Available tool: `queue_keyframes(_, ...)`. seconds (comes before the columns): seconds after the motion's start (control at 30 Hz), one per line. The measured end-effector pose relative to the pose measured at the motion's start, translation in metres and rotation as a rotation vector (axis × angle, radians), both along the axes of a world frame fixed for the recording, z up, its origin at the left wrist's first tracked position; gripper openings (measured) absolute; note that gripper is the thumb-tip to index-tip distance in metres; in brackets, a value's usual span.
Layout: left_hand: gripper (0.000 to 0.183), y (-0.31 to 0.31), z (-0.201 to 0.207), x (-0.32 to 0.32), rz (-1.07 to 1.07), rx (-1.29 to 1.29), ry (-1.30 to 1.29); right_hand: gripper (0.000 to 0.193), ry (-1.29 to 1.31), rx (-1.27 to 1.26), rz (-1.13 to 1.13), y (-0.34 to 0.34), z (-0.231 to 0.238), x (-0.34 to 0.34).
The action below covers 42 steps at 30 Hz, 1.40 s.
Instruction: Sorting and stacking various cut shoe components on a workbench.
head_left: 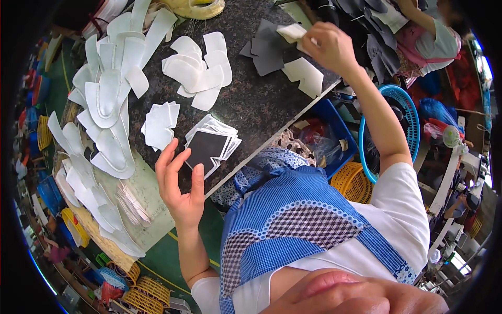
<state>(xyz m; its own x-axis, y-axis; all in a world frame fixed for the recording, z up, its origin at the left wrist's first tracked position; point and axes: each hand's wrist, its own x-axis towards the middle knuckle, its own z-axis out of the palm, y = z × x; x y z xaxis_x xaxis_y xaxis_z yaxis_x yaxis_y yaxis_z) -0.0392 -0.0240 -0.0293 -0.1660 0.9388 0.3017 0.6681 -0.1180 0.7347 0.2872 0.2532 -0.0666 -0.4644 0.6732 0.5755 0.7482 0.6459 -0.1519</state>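
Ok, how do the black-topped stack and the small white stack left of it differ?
Colour: the black-topped stack has a black face on top; the small white stack shows only white.
Size: the black-topped stack is larger than the small white stack.
Shared: both lie on the dark speckled tabletop, near the left hand.

Between the left hand (182, 199) and the right hand (332, 48), the dark tabletop (256, 102) offers an open slanting lane through its middle. The black-topped stack (206, 147) stands right beside the left fingers, with a small white pile (159, 124) just beyond. A larger white pile (201, 73) bounds the lane's far side; grey pieces (267, 49) and a pale notched piece (309, 77) crowd the approach to the right hand
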Motion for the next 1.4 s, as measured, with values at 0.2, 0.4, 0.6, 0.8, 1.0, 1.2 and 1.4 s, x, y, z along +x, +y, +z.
queue_keyframes(0.2, 0.026, 0.022, 0.012, 0.017, -0.172, -0.063, -0.225, 0.021, 0.426, -0.754, -0.115, 0.016, -0.023, 0.025)
queue_keyframes(0.4, 0.045, 0.046, 0.014, 0.057, -0.297, -0.255, -1.348, 0.019, 0.221, 0.206, 0.263, -0.066, 0.062, -0.038)
queue_keyframes(0.6, 0.028, 0.024, 0.001, 0.050, -0.215, -0.447, -1.078, 0.043, 0.303, -0.450, 0.663, -0.139, 0.060, -0.074)
queue_keyframes(0.8, 0.022, -0.012, -0.004, 0.055, -0.189, -0.468, -0.677, 0.016, 0.523, -1.769, 0.566, -0.157, 0.041, -0.087)
queue_keyframes(1.0, 0.022, -0.005, 0.006, 0.032, -0.293, -0.603, -0.809, 0.009, 0.249, -1.859, 0.617, -0.142, 0.060, -0.101)
queue_keyframes(1.2, 0.036, 0.009, 0.002, 0.016, -0.533, -0.617, -1.162, 0.016, 0.029, -2.028, 0.774, -0.132, 0.082, -0.119)
queue_keyframes(1.4, 0.063, 0.024, 0.001, 0.019, -0.499, -0.103, -0.585, 0.020, 0.251, -2.139, 0.861, -0.137, 0.066, -0.114)
